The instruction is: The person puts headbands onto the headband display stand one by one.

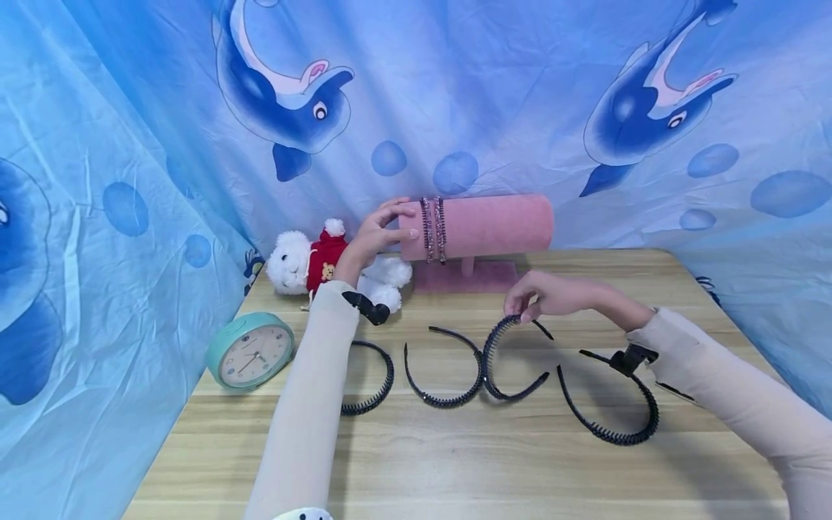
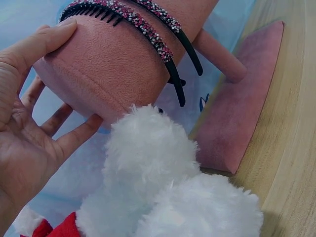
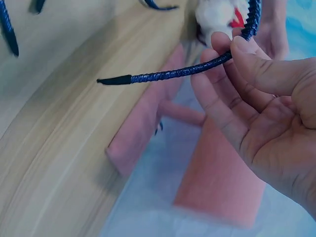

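My left hand (image 1: 379, 232) holds the left end of a pink velvety display roll (image 1: 497, 225), its thumb on the near side and its other fingers round the end. Two headbands with pink and silver stones sit over that end; the outer headband (image 2: 148, 37) lies close to my thumb in the left wrist view. In front of the roll, my right hand (image 1: 552, 295) pinches a dark toothed headband (image 3: 173, 74) between thumb and fingers, raised at its upper side. Beside it on the table lies another dark headband (image 1: 448, 402), the two overlapping in the head view.
A white plush bear (image 1: 292, 260) in a red top lies left of the roll's pink base (image 1: 494, 278). Nearer stands a teal clock (image 1: 256, 354). More dark headbands lie beside my left sleeve (image 1: 388, 383) and at the right (image 1: 627, 438). Blue dolphin cloth hangs behind.
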A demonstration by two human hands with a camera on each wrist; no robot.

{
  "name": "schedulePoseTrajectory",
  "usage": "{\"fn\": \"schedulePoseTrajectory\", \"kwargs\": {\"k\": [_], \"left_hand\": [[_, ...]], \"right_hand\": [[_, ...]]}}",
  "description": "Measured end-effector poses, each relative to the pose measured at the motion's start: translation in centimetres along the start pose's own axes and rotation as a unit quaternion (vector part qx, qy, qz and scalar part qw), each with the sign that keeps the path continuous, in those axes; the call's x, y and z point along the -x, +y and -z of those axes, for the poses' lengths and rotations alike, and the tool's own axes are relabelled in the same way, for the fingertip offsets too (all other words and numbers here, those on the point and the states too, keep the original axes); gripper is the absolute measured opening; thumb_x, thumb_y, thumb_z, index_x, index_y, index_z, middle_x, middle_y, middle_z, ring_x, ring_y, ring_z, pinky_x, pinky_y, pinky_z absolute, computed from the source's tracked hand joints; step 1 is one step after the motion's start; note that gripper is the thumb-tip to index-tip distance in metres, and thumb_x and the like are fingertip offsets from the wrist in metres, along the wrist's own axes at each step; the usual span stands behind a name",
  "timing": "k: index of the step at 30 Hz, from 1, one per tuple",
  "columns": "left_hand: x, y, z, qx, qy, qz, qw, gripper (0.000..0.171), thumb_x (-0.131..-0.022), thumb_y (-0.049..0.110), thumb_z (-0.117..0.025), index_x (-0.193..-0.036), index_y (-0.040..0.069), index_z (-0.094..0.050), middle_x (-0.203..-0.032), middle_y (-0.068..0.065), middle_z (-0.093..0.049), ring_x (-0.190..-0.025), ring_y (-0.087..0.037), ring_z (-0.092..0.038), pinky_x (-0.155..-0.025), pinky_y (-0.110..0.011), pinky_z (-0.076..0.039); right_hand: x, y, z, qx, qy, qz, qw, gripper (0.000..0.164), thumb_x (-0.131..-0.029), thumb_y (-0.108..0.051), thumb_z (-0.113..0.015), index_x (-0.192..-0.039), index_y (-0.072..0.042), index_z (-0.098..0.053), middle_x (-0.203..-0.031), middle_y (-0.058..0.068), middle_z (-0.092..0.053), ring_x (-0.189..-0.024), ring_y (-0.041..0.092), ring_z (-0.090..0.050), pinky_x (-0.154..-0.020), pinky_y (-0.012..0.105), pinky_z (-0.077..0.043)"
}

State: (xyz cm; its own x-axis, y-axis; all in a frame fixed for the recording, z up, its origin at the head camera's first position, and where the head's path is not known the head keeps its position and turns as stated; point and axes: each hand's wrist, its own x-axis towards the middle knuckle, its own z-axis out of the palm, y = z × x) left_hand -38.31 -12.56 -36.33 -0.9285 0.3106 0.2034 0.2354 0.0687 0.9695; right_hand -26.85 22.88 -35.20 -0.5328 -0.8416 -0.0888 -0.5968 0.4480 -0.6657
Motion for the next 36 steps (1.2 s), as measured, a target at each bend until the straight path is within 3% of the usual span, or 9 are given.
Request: {"fn": "schedulePoseTrajectory", "kwargs": {"k": [4, 10, 14, 19, 22, 28, 36], "left_hand": [[0.0, 0.0, 0.0, -0.004, 0.002, 0.000, 1.0000, 0.033, -0.085, 0.004, -0.078, -0.113, 0.019, -0.070, -0.159, 0.011, -0.040, -0.151, -0.022, -0.034, -0.111, -0.046, -0.051], [-0.1, 0.1, -0.1, -0.009, 0.003, 0.002, 1.0000, 0.036, -0.084, 0.003, -0.078, -0.117, 0.014, -0.069, -0.160, 0.010, -0.040, -0.151, -0.022, -0.033, -0.111, -0.047, -0.051], [0.0, 0.1, -0.1, -0.008, 0.002, 0.001, 1.0000, 0.036, -0.084, 0.003, -0.078, -0.118, 0.013, -0.069, -0.160, 0.009, -0.039, -0.152, -0.023, -0.033, -0.112, -0.047, -0.050], [0.0, 0.1, -0.1, -0.009, 0.005, -0.002, 0.9999, 0.035, -0.084, 0.002, -0.078, -0.116, 0.013, -0.070, -0.159, 0.009, -0.040, -0.151, -0.022, -0.034, -0.112, -0.045, -0.050], [0.0, 0.1, -0.1, -0.009, 0.006, -0.003, 0.9999, 0.036, -0.084, 0.002, -0.078, -0.117, 0.012, -0.069, -0.159, 0.009, -0.041, -0.150, -0.022, -0.035, -0.112, -0.044, -0.050], [-0.1, 0.1, 0.0, -0.008, 0.008, -0.004, 0.9999, 0.034, -0.084, 0.002, -0.078, -0.114, 0.016, -0.070, -0.159, 0.008, -0.041, -0.150, -0.022, -0.035, -0.113, -0.045, -0.049], [-0.2, -0.2, 0.1, -0.010, 0.005, -0.003, 0.9999, 0.035, -0.084, 0.004, -0.079, -0.116, 0.016, -0.070, -0.159, 0.009, -0.041, -0.151, -0.022, -0.034, -0.116, -0.045, -0.046]], "right_hand": [[1.4, 1.2, 1.2, -0.052, 0.047, -0.055, 0.996, 0.019, -0.086, 0.010, -0.068, -0.104, 0.004, -0.070, -0.097, 0.013, -0.074, -0.094, 0.017, -0.070, -0.081, 0.031, -0.064], [4.1, 2.6, 2.8, -0.132, 0.124, -0.111, 0.977, 0.025, -0.090, 0.010, -0.063, -0.115, 0.012, -0.061, -0.104, 0.023, -0.070, -0.096, 0.017, -0.070, -0.084, 0.032, -0.064], [5.7, 3.3, 3.6, -0.155, 0.160, -0.134, 0.966, 0.027, -0.094, 0.010, -0.059, -0.120, 0.015, -0.055, -0.106, 0.016, -0.070, -0.096, 0.012, -0.070, -0.085, 0.029, -0.063], [7.1, 4.2, 4.2, -0.150, 0.197, -0.159, 0.956, 0.032, -0.097, 0.007, -0.059, -0.126, 0.017, -0.052, -0.102, -0.001, -0.073, -0.094, 0.008, -0.071, -0.083, 0.028, -0.063], [8.1, 5.0, 4.6, -0.148, 0.210, -0.170, 0.952, 0.037, -0.097, 0.006, -0.058, -0.131, 0.018, -0.050, -0.099, -0.009, -0.073, -0.093, 0.005, -0.070, -0.083, 0.028, -0.064], [10.1, 6.7, 5.7, -0.160, 0.225, -0.159, 0.948, 0.023, -0.096, 0.005, -0.063, -0.119, 0.002, -0.065, -0.096, -0.006, -0.074, -0.091, 0.007, -0.072, -0.080, 0.030, -0.065], [12.8, 8.1, 7.5, -0.161, 0.206, -0.178, 0.949, 0.023, -0.097, 0.004, -0.062, -0.116, -0.007, -0.066, -0.097, -0.006, -0.074, -0.092, 0.008, -0.073, -0.082, 0.032, -0.065]]}}
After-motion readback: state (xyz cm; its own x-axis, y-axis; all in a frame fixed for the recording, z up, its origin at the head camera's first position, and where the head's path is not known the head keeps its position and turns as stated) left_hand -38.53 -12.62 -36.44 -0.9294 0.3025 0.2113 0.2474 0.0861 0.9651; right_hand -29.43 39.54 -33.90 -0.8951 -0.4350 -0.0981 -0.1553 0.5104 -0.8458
